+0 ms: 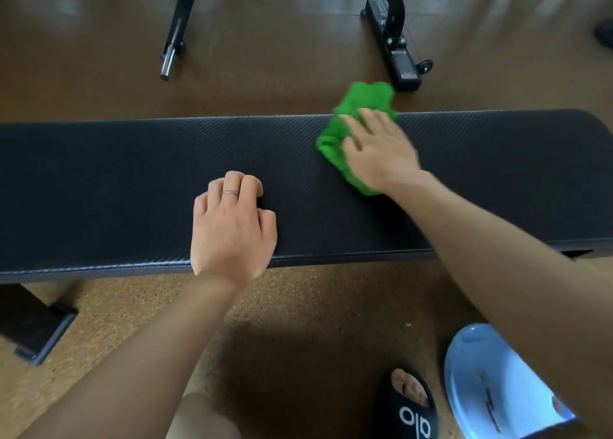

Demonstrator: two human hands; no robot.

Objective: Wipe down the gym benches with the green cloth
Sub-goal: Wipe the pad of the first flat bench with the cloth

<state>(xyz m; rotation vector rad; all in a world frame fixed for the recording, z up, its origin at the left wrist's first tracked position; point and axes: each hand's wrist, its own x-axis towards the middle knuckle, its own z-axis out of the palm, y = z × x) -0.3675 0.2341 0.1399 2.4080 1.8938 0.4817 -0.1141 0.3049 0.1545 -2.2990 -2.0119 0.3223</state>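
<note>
Bench padding (116, 186), black and textured, runs across the whole view in front of us, and its dark foot (36, 325) stands on the speckled brown floor (298, 306) at the far left. Our left hand (232, 226) rests knuckles-up on the near half of the pad, fingers curled under and holding nothing, with 1 thin ring (230, 192) on a finger. Beyond the bench, a black metal frame (391, 30) with a chrome bar end (167, 63) sits on the floor. Right of center, the green cloth (351, 120) lies bunched on the pad, its far part hanging past the back edge. Our right hand (378, 149) presses flat on top of it, fingers spread and nearly straight, slightly blurred. Low at the right we see 1 foot in a black sandal (411, 408) beside a light blue basin (491, 385).
</note>
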